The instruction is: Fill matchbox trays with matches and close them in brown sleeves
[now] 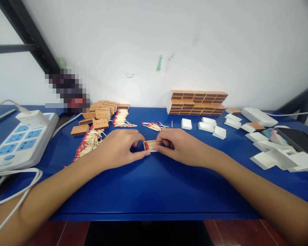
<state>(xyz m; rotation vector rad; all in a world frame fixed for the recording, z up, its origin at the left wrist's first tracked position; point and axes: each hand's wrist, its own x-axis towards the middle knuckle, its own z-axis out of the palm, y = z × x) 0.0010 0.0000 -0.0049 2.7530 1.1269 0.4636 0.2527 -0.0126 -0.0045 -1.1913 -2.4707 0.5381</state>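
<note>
Between my two hands lies a small white matchbox tray [149,150] filled with red-tipped matches [150,145]. My left hand [123,146] grips its left end between thumb and fingers. At the right end, the bent fingers and thumb of my right hand [173,143] close on the tray and partly cover it. A heap of loose matches [88,143] lies left of my left hand, and another bundle of matches [121,118] sits behind it. A few more matches [152,126] are scattered just beyond the tray.
Orange matchboxes [101,114] pile up at the back left; a neat stack of matchboxes [197,103] stands against the wall. White empty trays [206,126] spread to the right, near a dark phone [299,140]. A power strip [23,140] with white cables occupies the left of the blue table [154,191].
</note>
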